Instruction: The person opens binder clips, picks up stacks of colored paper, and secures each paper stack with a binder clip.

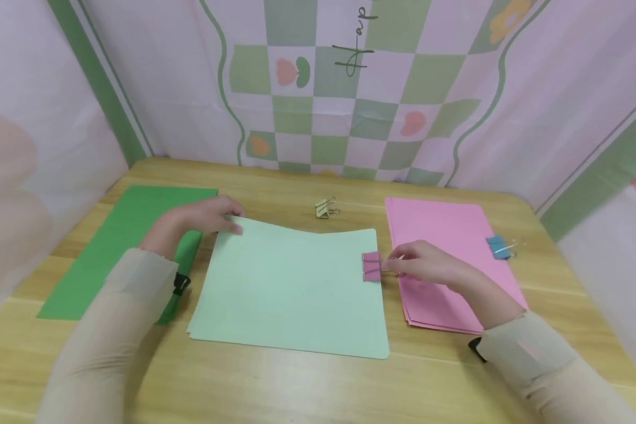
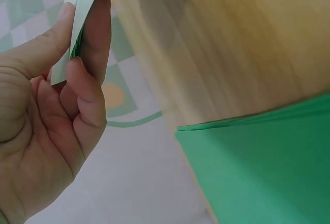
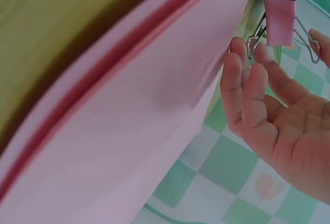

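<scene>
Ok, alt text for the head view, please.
The left hand pinches the far left corner of a pale green paper stack; the right hand is at a pink binder clip on its right edge. Darker green paper lies left, pink paper right.

The head view looked forward and down over the table [image 1: 297,388] (farthest back of the three), reaching the patterned cloth [image 1: 334,118] at frame top. The left wrist view, close and tilted, faced the left hand [image 2: 46,110] at frame left and shared the green sheets [image 2: 263,167], lower right, with the head view. The right wrist view, also close and tilted, shared the pink clip [image 3: 281,23], upper right.
</scene>
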Available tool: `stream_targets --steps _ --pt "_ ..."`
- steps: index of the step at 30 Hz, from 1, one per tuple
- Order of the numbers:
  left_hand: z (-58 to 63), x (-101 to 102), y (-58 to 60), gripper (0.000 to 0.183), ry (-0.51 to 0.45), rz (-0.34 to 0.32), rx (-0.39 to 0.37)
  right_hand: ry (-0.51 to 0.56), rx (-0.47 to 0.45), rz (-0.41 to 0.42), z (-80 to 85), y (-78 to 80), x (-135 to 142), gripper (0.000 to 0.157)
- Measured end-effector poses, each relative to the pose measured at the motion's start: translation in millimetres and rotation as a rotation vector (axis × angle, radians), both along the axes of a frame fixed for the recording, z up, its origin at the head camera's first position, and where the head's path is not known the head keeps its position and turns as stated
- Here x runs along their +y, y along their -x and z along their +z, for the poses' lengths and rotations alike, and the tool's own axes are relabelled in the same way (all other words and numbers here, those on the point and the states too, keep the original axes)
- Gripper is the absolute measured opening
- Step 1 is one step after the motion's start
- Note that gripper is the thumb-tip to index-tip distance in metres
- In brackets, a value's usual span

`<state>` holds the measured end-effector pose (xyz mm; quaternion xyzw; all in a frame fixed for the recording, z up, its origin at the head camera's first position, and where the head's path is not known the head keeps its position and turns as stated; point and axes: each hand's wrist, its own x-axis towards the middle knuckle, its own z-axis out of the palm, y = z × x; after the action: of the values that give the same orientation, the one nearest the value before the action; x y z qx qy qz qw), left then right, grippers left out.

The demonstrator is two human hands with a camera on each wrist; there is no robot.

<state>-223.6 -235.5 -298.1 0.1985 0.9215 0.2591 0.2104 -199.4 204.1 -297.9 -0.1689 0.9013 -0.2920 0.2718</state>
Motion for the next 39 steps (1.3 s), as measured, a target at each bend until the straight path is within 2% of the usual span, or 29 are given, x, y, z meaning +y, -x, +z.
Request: stream_targets --steps 6,11,24,30,39 --pt "-4.5 0 5.9 0.010 0.000 -0.005 -0.018 -0.018 0.052 0.017 5.2 -1.0 -7 0.030" --pt "-7.7 -2 9.3 0.010 -0.008 0.006 -0.025 -0.042 0.090 0.050 11.7 -0.6 -15 0.034" --pt "-16.6 -6 15.3 0.010 -0.034 0.027 -0.027 -0.104 0.053 0.081 17.7 -1.7 -20 0.032" --pt "-18.9 -6 17.3 0.011 -0.057 0.038 -0.031 -0.100 0.054 0.075 16.1 -0.7 -22 0.032" --pt "-16.4 -10 15.2 0.013 -0.046 0.099 -0.011 -0.086 0.053 0.067 9.6 5.5 -19 0.031"
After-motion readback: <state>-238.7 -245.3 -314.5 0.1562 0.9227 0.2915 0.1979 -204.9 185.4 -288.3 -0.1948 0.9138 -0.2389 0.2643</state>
